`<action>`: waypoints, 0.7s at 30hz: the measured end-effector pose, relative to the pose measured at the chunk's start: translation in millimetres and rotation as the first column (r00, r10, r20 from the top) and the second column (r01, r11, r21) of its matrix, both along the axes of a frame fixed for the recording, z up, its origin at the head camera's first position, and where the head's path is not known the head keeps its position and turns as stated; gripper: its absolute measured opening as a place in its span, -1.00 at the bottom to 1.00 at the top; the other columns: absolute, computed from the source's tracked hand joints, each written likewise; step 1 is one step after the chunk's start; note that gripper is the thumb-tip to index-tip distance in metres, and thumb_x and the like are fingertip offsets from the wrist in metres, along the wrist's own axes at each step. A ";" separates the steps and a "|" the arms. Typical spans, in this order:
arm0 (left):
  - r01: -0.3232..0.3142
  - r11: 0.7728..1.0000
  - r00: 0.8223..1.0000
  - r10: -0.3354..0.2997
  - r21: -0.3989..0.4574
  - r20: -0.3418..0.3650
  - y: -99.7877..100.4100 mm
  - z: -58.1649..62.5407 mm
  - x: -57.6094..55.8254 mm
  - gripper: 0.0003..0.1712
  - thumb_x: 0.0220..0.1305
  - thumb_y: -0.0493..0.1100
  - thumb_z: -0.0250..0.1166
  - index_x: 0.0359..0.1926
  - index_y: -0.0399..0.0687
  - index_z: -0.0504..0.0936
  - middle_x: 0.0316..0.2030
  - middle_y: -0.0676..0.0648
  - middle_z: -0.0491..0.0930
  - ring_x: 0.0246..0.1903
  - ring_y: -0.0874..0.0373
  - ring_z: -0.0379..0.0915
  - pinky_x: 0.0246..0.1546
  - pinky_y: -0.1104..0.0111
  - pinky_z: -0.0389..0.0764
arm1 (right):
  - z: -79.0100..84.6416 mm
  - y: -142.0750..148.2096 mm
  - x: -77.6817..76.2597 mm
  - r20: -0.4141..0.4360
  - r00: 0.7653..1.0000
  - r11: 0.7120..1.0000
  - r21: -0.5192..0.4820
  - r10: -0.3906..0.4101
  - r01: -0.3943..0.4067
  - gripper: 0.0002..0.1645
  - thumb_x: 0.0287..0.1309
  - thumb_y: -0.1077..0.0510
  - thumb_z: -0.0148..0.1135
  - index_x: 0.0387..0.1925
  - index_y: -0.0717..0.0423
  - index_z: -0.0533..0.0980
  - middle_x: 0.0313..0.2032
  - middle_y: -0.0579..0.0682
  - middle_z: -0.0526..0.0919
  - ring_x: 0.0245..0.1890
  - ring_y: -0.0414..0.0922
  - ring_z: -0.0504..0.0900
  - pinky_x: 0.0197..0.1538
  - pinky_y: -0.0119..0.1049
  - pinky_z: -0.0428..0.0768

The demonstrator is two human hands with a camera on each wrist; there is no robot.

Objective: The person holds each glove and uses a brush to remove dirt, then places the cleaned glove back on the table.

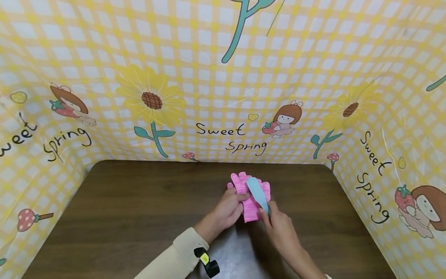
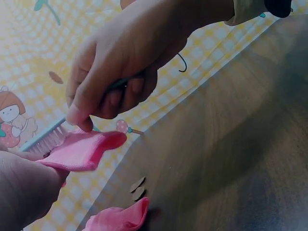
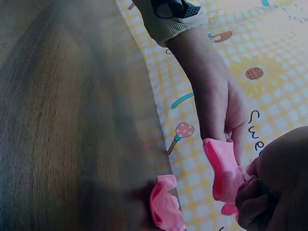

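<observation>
Pink glove point(image 1: 251, 212) is gripped by left hand point(image 1: 228, 207). Right hand point(image 1: 281, 228) clasps a brush point(image 1: 257, 191) partly hiding it, pink fabric point(image 3: 166, 206) nearby

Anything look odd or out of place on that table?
Two small brown pieces near a crumpled pink cloth on the table look like stray scraps, too unclear to identify. The held pink glove shows no visible damage.

Dark wooden table point(image 1: 139, 201), yellow-and-white checked cloth point(image 1: 209, 89) around it, printed sunflowers point(image 1: 151, 100), "Sweet Spring" lettering point(image 1: 221, 130)
</observation>
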State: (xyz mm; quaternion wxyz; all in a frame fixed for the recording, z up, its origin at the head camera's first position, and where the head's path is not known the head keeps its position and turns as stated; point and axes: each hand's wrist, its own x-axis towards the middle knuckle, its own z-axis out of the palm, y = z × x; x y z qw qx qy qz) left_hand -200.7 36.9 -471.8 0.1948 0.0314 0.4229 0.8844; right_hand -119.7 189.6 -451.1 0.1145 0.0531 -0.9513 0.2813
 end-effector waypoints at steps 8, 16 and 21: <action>0.008 0.998 1.000 -0.009 0.065 0.014 2.5 2.0 3.5 -0.26 0.14 -0.61 -0.17 0.43 -0.50 0.11 0.40 -0.20 0.27 0.36 0.07 0.19 0.55 -0.02 0.16 | -1.4 3.9 -1.7 -0.030 1.000 1.000 0.017 0.000 0.000 -0.76 0.43 0.05 0.21 -0.17 0.15 0.44 -0.63 -0.16 0.24 -0.62 -0.21 0.31 -0.59 -0.41 0.28; 0.029 0.999 0.999 -0.030 0.045 0.028 3.1 2.8 6.1 -0.34 0.21 -0.61 -0.20 0.38 -0.48 0.14 0.39 -0.23 0.28 0.36 0.03 0.22 0.51 0.00 0.22 | -5.0 11.8 -4.1 -0.127 0.991 0.992 0.119 -0.035 0.050 -0.76 0.38 0.08 0.27 -0.21 0.19 0.47 -0.67 -0.14 0.25 -0.66 -0.19 0.30 -0.61 -0.38 0.29; 0.028 0.998 0.999 -0.030 0.061 0.035 1.9 0.8 6.6 -0.36 0.19 -0.62 -0.23 0.34 -0.49 0.13 0.38 -0.23 0.27 0.38 0.00 0.17 0.53 -0.01 0.19 | -5.9 15.2 -6.2 -0.145 0.988 0.989 0.129 -0.058 0.076 -0.75 0.37 0.07 0.28 -0.17 0.21 0.51 -0.68 -0.09 0.34 -0.66 -0.14 0.35 -0.60 -0.27 0.38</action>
